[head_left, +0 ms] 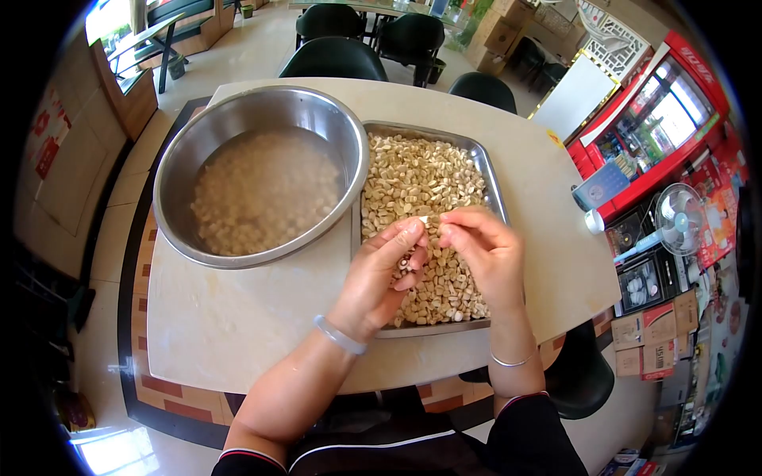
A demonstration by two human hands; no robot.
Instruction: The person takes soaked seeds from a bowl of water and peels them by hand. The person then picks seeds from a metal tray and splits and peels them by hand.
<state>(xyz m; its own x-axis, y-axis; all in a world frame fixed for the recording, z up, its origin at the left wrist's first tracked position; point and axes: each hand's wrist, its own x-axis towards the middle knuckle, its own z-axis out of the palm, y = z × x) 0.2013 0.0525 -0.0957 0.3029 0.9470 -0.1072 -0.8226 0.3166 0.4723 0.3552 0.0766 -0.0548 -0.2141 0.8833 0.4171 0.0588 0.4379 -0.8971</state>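
Note:
Over the metal tray [486,170], both hands meet at fingertip height. My left hand [386,266] is closed, cupping several pale seeds [402,268] in its palm and pinching one pale seed [429,221] between thumb and forefinger. My right hand [486,250] pinches at the other side of that same small seed. The tray is filled with cream-coloured seeds [425,174], many split into halves, possibly lotus seeds. To the left stands a big steel basin [176,178] of cloudy water, with pale seeds [266,186] lying under the surface.
Tray and basin rest on a pale table [238,317] with a curved edge. Dark chairs [333,59] stand behind it, and another chair [583,373] is at the right front. A red drinks fridge [663,111], a fan [679,214] and cardboard boxes [655,333] are on the right.

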